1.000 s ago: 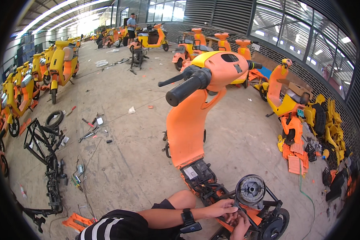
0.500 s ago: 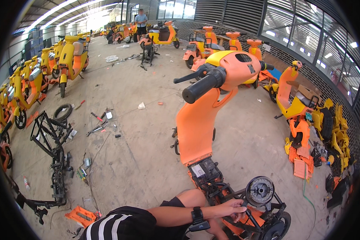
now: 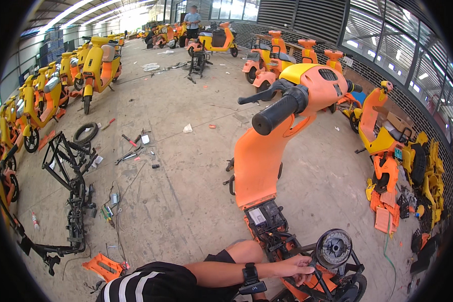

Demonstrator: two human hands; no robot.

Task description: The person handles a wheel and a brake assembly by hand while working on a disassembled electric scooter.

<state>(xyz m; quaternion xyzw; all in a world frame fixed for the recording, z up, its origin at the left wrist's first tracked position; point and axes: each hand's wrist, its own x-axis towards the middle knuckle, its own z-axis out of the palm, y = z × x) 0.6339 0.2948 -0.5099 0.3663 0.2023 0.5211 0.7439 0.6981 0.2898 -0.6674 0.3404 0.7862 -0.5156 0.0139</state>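
Note:
My left hand (image 3: 298,270), with a black watch (image 3: 250,273) on its wrist, reaches into the stripped rear of an orange scooter (image 3: 259,163). Its fingers are curled together against the black frame beside a bare wheel hub (image 3: 334,248); whatever lies between them is too small to make out. My right hand cannot be made out. Orange panelling (image 3: 328,278) shows under the frame tubes. Ahead of the seat area, an uncovered black compartment (image 3: 270,216) holds a pale box (image 3: 257,216). The handlebar grip (image 3: 272,120) points toward me.
On the floor to the left lie a bare black frame (image 3: 75,201), a tyre (image 3: 86,133), scattered tools (image 3: 131,143) and an orange panel (image 3: 104,267). Yellow scooters (image 3: 94,65) line the left side. Yellow panels (image 3: 432,176) pile up at right. A person (image 3: 192,22) stands far back.
The view has shifted, so the scene sits slightly lower and further right. My left hand stays at the scooter's rear, its fingers bent a little lower against the frame.

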